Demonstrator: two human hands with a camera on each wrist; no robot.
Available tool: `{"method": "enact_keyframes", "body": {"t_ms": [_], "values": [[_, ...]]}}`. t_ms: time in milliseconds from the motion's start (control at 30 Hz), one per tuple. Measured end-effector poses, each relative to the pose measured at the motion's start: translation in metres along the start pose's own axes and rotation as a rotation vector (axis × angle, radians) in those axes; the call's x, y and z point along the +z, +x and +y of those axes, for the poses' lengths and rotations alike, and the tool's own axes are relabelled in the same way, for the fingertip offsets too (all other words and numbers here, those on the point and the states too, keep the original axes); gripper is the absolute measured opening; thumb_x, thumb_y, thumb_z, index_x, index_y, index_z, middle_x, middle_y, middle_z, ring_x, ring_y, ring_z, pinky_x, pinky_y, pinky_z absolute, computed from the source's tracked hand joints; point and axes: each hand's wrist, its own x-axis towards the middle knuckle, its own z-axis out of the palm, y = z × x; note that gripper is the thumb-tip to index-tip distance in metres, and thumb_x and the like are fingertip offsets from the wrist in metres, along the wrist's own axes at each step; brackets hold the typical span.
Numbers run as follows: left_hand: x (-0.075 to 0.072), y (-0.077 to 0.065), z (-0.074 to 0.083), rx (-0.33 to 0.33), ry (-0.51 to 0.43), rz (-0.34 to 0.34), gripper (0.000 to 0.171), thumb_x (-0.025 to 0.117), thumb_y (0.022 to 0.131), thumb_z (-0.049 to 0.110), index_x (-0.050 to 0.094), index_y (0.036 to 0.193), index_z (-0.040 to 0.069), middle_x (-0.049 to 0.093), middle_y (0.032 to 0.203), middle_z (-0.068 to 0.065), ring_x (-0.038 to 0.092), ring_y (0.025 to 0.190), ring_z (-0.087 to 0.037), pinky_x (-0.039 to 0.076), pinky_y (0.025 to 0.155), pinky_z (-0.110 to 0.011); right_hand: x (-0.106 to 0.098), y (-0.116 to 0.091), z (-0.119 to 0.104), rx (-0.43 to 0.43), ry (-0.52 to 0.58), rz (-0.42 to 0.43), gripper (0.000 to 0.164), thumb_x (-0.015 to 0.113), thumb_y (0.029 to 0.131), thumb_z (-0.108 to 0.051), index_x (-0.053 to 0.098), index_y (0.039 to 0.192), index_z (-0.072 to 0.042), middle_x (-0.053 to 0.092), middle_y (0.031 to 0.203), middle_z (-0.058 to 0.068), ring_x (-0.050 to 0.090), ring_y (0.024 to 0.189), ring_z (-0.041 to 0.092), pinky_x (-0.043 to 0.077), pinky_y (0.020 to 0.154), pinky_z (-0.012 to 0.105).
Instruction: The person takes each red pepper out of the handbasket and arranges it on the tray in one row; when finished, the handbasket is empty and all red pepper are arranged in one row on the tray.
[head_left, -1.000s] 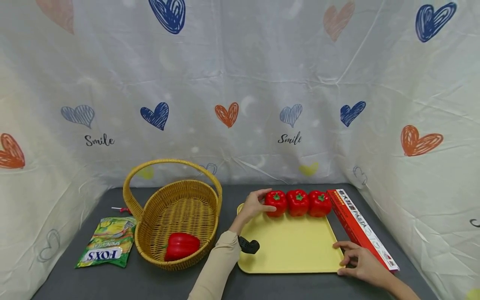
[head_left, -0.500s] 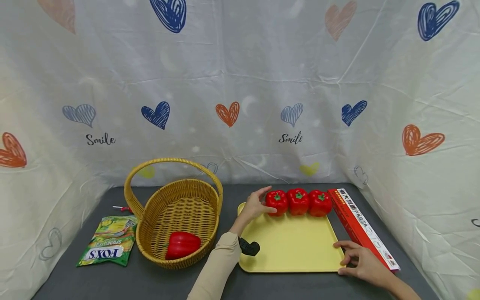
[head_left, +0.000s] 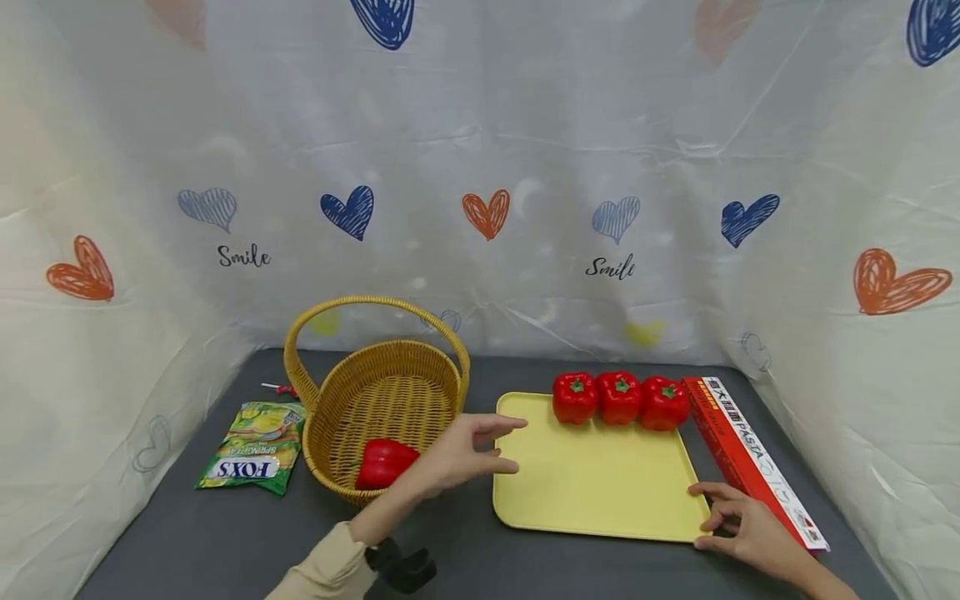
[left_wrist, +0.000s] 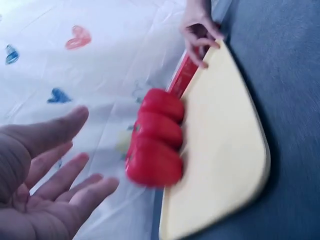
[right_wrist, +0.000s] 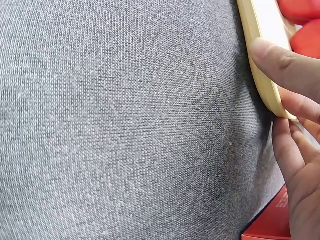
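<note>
Three red bell peppers [head_left: 619, 397] stand in a row along the back edge of a yellow tray [head_left: 600, 483]. My left hand [head_left: 465, 454] is in the air between the tray and the wicker basket, fingers spread and holding nothing; the left wrist view shows its palm [left_wrist: 45, 220] apart from the peppers. At the tray's near right corner, my right hand [head_left: 742, 529] pinches the rim, with the thumb [right_wrist: 280, 62] on the near edge and fingers round the other side. Another red bell pepper [head_left: 386, 463] lies on its side inside the wicker basket [head_left: 330, 450], partly behind my left hand.
A green FOX'S bag [head_left: 255, 446] lies left of the basket, with a small red-and-white item [head_left: 281, 388] behind it. Right of the tray lies a long red PASTA box [head_left: 753, 467]. A heart-patterned curtain [head_left: 540, 317] borders the dark tabletop [head_left: 465, 550].
My left hand has let go of the leftmost pepper in the row and moved back and left, off the tray. My right hand stays at the tray corner. The head view has shifted.
</note>
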Motion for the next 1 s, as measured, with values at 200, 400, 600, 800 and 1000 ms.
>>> {"method": "enact_keyframes", "body": {"t_ms": [200,400,600,800,1000], "values": [[-0.091,-0.025,0.004,-0.037,0.04,-0.218,0.054,0.07,0.087,0.008,0.051,0.137,-0.001,0.05,0.139,-0.017,0.042,0.132,-0.034,0.041,0.104,-0.04,-0.004,-0.007,0.005,-0.016,0.03,0.038,0.024,0.088,0.065,-0.021,0.064,0.067,-0.021,0.062,0.109,-0.002,0.049,0.093,-0.009,0.053,0.065,0.015],[-0.159,-0.01,-0.002,-0.2,0.167,-0.477,0.047,0.065,0.086,-0.006,0.057,0.133,0.001,0.049,0.14,-0.018,0.041,0.132,-0.034,0.044,0.101,-0.038,-0.007,-0.009,0.006,0.035,0.035,0.009,0.022,0.087,0.068,-0.02,0.065,0.068,-0.019,0.06,0.111,-0.01,0.048,0.094,-0.013,0.053,0.066,0.016],[-0.168,0.0,-0.012,-0.361,0.269,-0.609,0.047,0.066,0.085,-0.008,0.06,0.13,0.003,0.049,0.14,-0.017,0.041,0.133,-0.032,0.044,0.101,-0.041,-0.003,-0.008,0.006,0.031,0.047,-0.001,0.022,0.086,0.069,-0.02,0.065,0.068,-0.018,0.059,0.111,-0.011,0.048,0.094,-0.012,0.053,0.066,0.016],[-0.156,-0.005,-0.023,-0.459,0.291,-0.629,0.046,0.069,0.082,-0.009,0.064,0.126,0.002,0.055,0.135,-0.009,0.047,0.128,-0.029,0.05,0.093,-0.038,0.001,-0.003,0.004,0.035,0.03,-0.018,0.022,0.087,0.068,-0.022,0.065,0.068,-0.019,0.061,0.111,0.0,0.049,0.092,-0.009,0.053,0.066,0.017],[-0.156,-0.013,-0.033,-0.458,0.321,-0.435,0.038,0.066,0.09,0.007,0.064,0.127,0.009,0.058,0.129,-0.009,0.062,0.095,-0.017,0.057,0.077,-0.037,0.002,0.0,0.003,0.059,0.025,-0.047,0.021,0.086,0.069,-0.023,0.066,0.069,-0.019,0.061,0.112,0.01,0.049,0.093,-0.01,0.054,0.067,0.018]]}}
